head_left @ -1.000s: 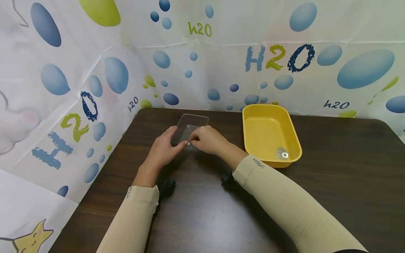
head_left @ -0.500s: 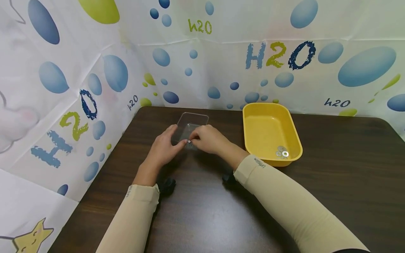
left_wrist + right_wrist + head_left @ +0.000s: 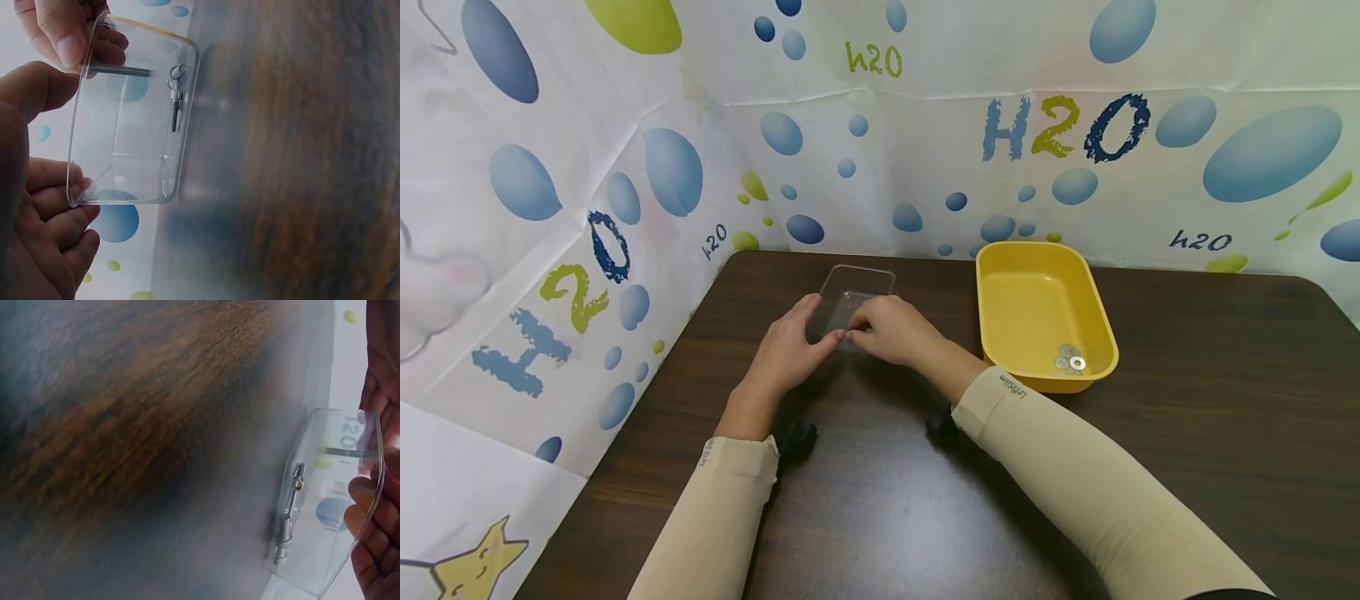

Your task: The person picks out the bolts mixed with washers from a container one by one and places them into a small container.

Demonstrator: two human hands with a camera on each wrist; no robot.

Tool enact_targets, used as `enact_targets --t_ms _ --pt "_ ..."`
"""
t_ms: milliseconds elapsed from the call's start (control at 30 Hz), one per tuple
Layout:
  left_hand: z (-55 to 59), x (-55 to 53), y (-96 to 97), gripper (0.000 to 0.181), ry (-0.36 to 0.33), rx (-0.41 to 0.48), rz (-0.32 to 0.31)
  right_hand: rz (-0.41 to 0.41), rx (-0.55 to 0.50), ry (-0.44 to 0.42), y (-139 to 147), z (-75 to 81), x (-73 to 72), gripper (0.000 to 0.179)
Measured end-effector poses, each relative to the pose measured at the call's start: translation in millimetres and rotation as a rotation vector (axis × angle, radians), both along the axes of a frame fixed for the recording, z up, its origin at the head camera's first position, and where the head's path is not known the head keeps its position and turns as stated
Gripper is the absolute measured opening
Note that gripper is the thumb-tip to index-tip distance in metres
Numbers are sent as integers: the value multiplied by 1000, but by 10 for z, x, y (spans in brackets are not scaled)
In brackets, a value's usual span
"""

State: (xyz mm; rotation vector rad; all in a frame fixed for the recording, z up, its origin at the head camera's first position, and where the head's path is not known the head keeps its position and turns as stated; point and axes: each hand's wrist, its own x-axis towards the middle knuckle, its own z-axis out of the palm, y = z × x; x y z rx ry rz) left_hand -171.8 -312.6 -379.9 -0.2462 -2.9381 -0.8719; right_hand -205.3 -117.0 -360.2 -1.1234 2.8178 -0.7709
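One slim metal rod (image 3: pixel 122 70) is pinched at its upper end by the fingertips of the right hand (image 3: pixel 889 330), at the near rim of a clear box (image 3: pixel 865 268). It points down toward the box floor, and its lower end stops short of it. The left hand (image 3: pixel 786 350) lies spread along the left side of the box, fingertips at the rim, its straight thumb reaching to the rod's upper end. The step in hand looks like fine fingertip work on that end; whether a small part sits there is hidden by the fingers. The next move seems to call for a steady pinch and a light thumb. More metal hardware (image 3: pixel 175 94) lies on the box floor.

The box stands on the far left part of a dark wood-grain tabletop (image 3: pixel 865 517), which shows a soft glare at its near middle. Right of the hands is a yellow tray (image 3: pixel 1033 292), with washers (image 3: pixel 1077 364) in its near right corner. Behind and to the left hangs a creased white sheet (image 3: pixel 932 150) printed with blue and green drops and "H2O" lettering.
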Motion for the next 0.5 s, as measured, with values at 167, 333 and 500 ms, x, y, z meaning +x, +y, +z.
enact_targets --t_ms 167,333,500 --pt "9 4 14 75 6 6 1 -13 -3 -1 4 9 3 19" --pt "8 0 12 75 5 3 1 -5 -10 -14 29 19 1 19" --pt "5 8 12 76 -7 9 4 -8 -43 -67 94 58 8 21"
